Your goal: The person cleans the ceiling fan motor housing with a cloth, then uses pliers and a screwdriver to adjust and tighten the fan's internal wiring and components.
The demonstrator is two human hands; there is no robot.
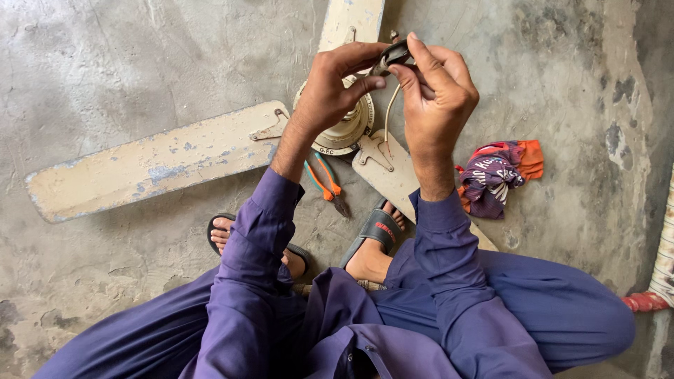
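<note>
- I see my left hand [335,88] and right hand [437,88] pinching a small dark part [394,55] with a pale wire [388,112].
- Below them lies a cream ceiling fan [210,151]; orange-handled pliers [326,184] rest beside it.
- A crumpled cloth [498,175] lies right.

Top fan blade [349,24] cut off by upper edge, small dark part [394,53] mostly hidden between fingers [365,84]

Pliers [325,182] lie on the floor [105,63] between fan motor [344,126] and feet, cloth bundle [500,175] to the right.
</note>
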